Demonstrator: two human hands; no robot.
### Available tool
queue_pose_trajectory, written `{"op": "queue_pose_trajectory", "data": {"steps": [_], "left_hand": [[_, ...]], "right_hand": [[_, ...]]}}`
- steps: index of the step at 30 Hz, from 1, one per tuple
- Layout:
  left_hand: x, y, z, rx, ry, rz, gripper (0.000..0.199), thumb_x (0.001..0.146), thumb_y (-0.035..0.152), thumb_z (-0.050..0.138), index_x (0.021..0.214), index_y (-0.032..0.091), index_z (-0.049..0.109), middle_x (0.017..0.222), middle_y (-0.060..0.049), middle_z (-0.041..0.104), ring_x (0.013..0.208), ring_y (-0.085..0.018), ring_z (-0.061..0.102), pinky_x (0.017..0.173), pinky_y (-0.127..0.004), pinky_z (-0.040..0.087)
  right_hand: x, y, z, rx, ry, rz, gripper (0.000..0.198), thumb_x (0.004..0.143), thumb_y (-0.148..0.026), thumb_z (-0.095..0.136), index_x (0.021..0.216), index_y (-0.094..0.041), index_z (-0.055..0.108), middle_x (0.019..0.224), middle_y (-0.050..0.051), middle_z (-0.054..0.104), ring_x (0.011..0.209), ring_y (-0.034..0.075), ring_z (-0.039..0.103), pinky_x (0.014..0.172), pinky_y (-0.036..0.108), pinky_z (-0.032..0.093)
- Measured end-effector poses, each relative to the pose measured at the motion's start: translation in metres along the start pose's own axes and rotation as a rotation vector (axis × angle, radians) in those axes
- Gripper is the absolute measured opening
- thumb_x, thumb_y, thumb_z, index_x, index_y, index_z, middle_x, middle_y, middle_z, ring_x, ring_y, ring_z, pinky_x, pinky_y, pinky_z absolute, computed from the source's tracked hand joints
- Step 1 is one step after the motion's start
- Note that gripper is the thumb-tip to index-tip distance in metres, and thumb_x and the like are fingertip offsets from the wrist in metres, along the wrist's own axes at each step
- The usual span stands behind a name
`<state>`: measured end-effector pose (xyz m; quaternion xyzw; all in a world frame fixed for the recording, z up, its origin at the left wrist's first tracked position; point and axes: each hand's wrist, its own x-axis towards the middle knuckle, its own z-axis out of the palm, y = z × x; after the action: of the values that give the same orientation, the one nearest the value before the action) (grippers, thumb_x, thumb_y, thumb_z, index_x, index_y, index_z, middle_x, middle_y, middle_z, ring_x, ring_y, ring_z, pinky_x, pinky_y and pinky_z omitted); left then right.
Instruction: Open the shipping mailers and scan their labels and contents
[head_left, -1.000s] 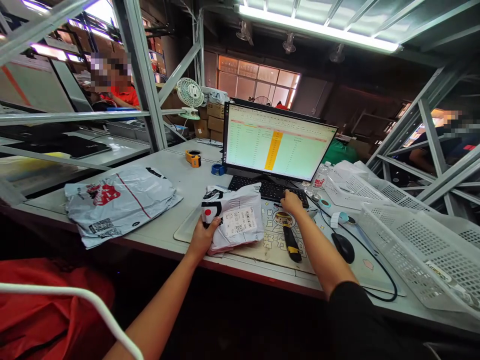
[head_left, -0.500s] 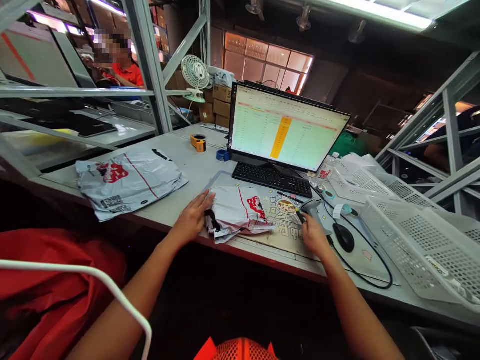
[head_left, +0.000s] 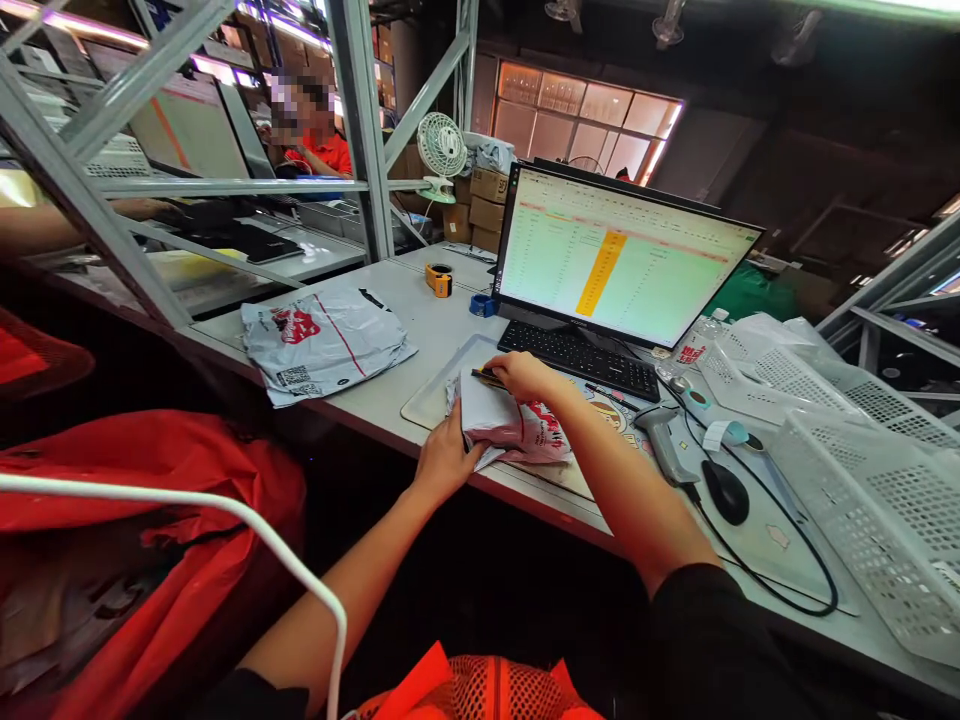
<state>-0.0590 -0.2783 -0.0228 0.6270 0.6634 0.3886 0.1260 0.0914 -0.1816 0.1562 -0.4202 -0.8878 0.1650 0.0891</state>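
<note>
My left hand (head_left: 448,455) grips the near left edge of a white plastic mailing bag (head_left: 529,435) with red print, thumb on top. Over the bag's far left part is my right hand (head_left: 517,375), its fingers closed around a slim black and yellow utility knife (head_left: 487,377). The knife's tip lies at the bag's upper edge; whether the plastic is cut there I cannot tell. A second white mailing bag (head_left: 330,340) with red print lies flat on the table to the left.
Behind the bag stand a keyboard (head_left: 581,350) and a monitor (head_left: 622,260). A barcode scanner (head_left: 664,445), a mouse (head_left: 725,490) and white baskets (head_left: 855,510) are on the right. Tape rolls, one in an orange dispenser (head_left: 439,280), lie farther back. A red sack (head_left: 225,520) hangs at left.
My right hand has moved left with the utility knife, from beside the scanner to the bag's upper left edge. My left hand has shifted to the bag's near corner. The view has turned left.
</note>
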Motion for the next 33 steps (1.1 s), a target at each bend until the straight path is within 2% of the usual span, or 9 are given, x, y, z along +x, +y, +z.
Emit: {"op": "queue_pose_trajectory", "data": {"steps": [4, 9, 13, 16, 20, 23, 25, 28, 33], "left_hand": [[0.0, 0.001, -0.003, 0.054, -0.019, 0.025, 0.09, 0.094, 0.04, 0.067, 0.166, 0.007, 0.026, 0.144, -0.027, 0.062, 0.136, -0.04, 0.06, 0.112, -0.049, 0.048], [0.0, -0.002, -0.002, 0.066, -0.008, 0.07, 0.084, 0.096, 0.042, 0.064, 0.165, 0.007, 0.03, 0.145, -0.027, 0.061, 0.134, -0.041, 0.06, 0.11, -0.05, 0.048], [-0.004, 0.003, -0.004, 0.038, -0.033, 0.134, 0.089, 0.092, 0.051, 0.07, 0.163, 0.011, 0.034, 0.147, -0.025, 0.059, 0.131, -0.042, 0.061, 0.11, -0.052, 0.048], [-0.003, 0.021, -0.018, 0.019, -0.074, 0.161, 0.09, 0.087, 0.069, 0.07, 0.154, 0.011, 0.049, 0.142, -0.025, 0.063, 0.128, -0.044, 0.061, 0.11, -0.055, 0.047], [0.026, 0.06, -0.036, -0.032, 0.012, 0.374, 0.056, 0.1, 0.06, 0.055, 0.133, 0.017, 0.065, 0.137, -0.018, 0.064, 0.13, -0.037, 0.056, 0.117, -0.051, 0.04], [0.058, 0.08, -0.032, -0.007, -0.227, 0.598, 0.038, 0.099, 0.046, 0.058, 0.125, 0.021, 0.071, 0.129, -0.013, 0.068, 0.124, -0.032, 0.059, 0.113, -0.048, 0.043], [0.073, 0.084, -0.021, 0.06, -0.333, 0.648, 0.031, 0.097, 0.039, 0.06, 0.118, 0.021, 0.074, 0.12, -0.013, 0.069, 0.115, -0.032, 0.06, 0.106, -0.047, 0.047], [0.082, 0.08, -0.007, 0.087, -0.305, 0.692, 0.023, 0.099, 0.033, 0.057, 0.1, 0.019, 0.075, 0.107, -0.014, 0.07, 0.107, -0.032, 0.06, 0.1, -0.048, 0.049], [0.065, 0.073, -0.019, 0.016, -0.282, 0.79, 0.036, 0.102, 0.034, 0.052, 0.071, 0.021, 0.066, 0.075, -0.008, 0.065, 0.083, -0.026, 0.06, 0.089, -0.042, 0.048]], "right_hand": [[-0.033, 0.014, -0.009, -0.038, -0.052, 0.05, 0.036, 0.103, -0.044, 0.067, 0.127, -0.017, 0.068, 0.126, 0.008, 0.069, 0.106, 0.025, 0.069, 0.093, 0.043, 0.06], [-0.13, 0.085, -0.03, -0.197, -0.08, 0.253, 0.029, 0.106, -0.029, 0.056, 0.122, -0.026, 0.079, 0.118, 0.009, 0.077, 0.103, 0.029, 0.071, 0.094, 0.038, 0.054], [-0.194, 0.143, 0.005, -0.326, 0.055, 0.58, 0.047, 0.111, -0.035, 0.038, 0.152, -0.033, 0.061, 0.123, 0.012, 0.073, 0.105, 0.031, 0.072, 0.091, 0.04, 0.055], [-0.211, 0.163, 0.047, -0.385, 0.104, 0.636, 0.051, 0.111, -0.034, 0.038, 0.159, -0.031, 0.051, 0.138, 0.016, 0.064, 0.117, 0.033, 0.067, 0.098, 0.043, 0.054], [-0.187, 0.16, 0.054, -0.368, 0.23, 0.551, 0.043, 0.108, -0.028, 0.048, 0.147, -0.02, 0.065, 0.14, 0.019, 0.061, 0.126, 0.032, 0.061, 0.111, 0.043, 0.048], [-0.135, 0.136, 0.024, -0.218, 0.346, 0.405, 0.04, 0.109, -0.025, 0.044, 0.141, -0.017, 0.067, 0.136, 0.016, 0.065, 0.125, 0.027, 0.061, 0.114, 0.039, 0.046], [-0.093, 0.111, 0.008, -0.138, 0.319, 0.269, 0.037, 0.11, -0.028, 0.046, 0.141, -0.018, 0.066, 0.14, 0.015, 0.063, 0.127, 0.026, 0.06, 0.114, 0.04, 0.046], [-0.042, 0.075, 0.006, -0.102, 0.208, 0.156, 0.039, 0.106, -0.039, 0.063, 0.138, -0.018, 0.063, 0.141, 0.013, 0.061, 0.124, 0.029, 0.062, 0.107, 0.05, 0.053], [-0.014, 0.05, 0.026, -0.087, 0.13, 0.112, 0.041, 0.102, -0.042, 0.069, 0.134, -0.017, 0.064, 0.134, 0.01, 0.064, 0.115, 0.028, 0.066, 0.097, 0.048, 0.059]]}}
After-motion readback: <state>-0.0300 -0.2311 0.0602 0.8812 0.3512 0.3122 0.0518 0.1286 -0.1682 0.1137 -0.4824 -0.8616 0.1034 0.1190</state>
